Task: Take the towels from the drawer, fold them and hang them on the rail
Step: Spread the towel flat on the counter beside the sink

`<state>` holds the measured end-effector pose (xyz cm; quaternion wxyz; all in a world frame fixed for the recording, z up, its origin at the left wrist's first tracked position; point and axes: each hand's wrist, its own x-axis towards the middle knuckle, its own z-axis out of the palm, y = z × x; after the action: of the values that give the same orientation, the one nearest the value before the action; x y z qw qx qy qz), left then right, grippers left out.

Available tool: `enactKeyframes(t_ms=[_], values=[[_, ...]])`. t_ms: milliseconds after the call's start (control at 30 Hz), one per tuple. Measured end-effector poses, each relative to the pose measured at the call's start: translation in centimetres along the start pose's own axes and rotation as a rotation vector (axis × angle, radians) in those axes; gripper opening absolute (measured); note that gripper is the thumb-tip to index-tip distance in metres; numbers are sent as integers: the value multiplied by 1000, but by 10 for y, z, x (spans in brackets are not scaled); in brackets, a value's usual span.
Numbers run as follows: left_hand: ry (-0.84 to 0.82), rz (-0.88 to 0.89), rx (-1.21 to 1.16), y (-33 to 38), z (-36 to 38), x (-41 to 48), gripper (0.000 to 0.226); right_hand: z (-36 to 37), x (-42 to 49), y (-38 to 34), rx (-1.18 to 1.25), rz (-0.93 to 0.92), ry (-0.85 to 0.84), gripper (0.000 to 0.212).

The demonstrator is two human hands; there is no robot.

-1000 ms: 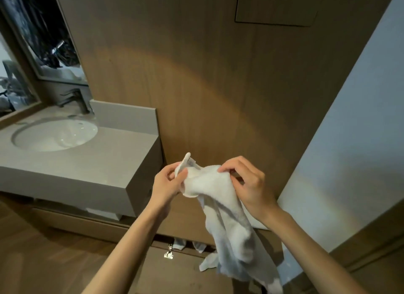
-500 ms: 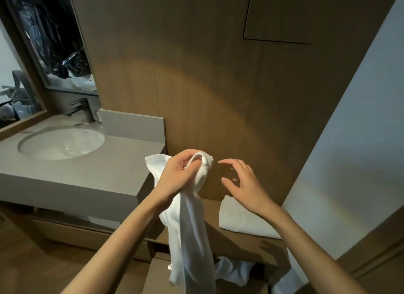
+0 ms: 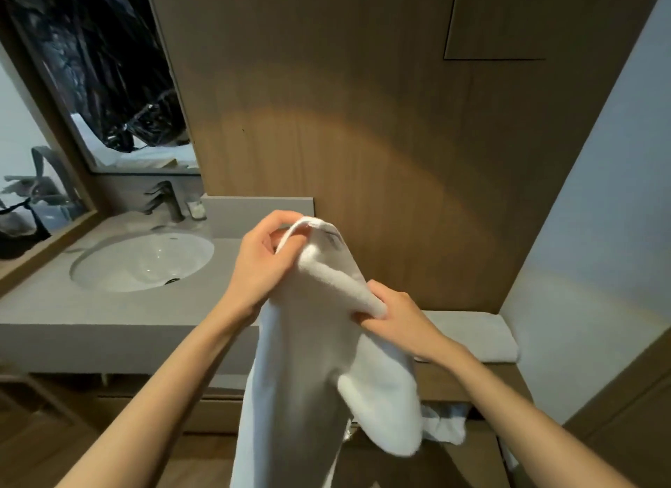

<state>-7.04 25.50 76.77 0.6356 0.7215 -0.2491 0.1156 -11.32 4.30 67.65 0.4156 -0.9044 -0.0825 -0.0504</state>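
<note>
A white towel (image 3: 308,360) hangs in front of me, held up by both hands. My left hand (image 3: 261,262) pinches its top corner at the hem. My right hand (image 3: 394,317) grips the towel's upper edge lower down and to the right. The cloth drapes down past the frame's bottom edge. A folded white towel (image 3: 475,337) lies on the wooden shelf (image 3: 508,377) to the right, against the wall. More white cloth (image 3: 444,424) spills from the space below the shelf. No rail is in view.
A grey vanity counter (image 3: 109,317) with a white basin (image 3: 145,260) and a dark tap (image 3: 167,200) stands at the left. A mirror (image 3: 101,88) hangs above it. A wooden wall panel (image 3: 363,124) is straight ahead, and a pale wall (image 3: 599,215) is on the right.
My right hand, free half a second ago, has taken hold of the towel's upper edge. My left hand has kept its hold on the corner. The view has shifted to the right and down.
</note>
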Motion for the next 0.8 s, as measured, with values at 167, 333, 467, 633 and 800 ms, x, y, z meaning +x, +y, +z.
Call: enactKeyframes(t_ms=[167, 333, 467, 633, 800], values=[[122, -54, 46, -26, -47, 8, 15, 6, 6, -16, 151, 94, -103, 36], [259, -94, 75, -51, -78, 24, 15, 5, 18, -13, -160, 194, -312, 29], [338, -78, 185, -79, -101, 47, 13, 11, 52, -5, -489, 196, -228, 37], [480, -63, 240, -109, -141, 104, 20, 1, 119, -32, -876, 127, 200, 17], [525, 31, 261, -127, -175, 194, 26, -22, 218, -57, -482, 31, 547, 14]])
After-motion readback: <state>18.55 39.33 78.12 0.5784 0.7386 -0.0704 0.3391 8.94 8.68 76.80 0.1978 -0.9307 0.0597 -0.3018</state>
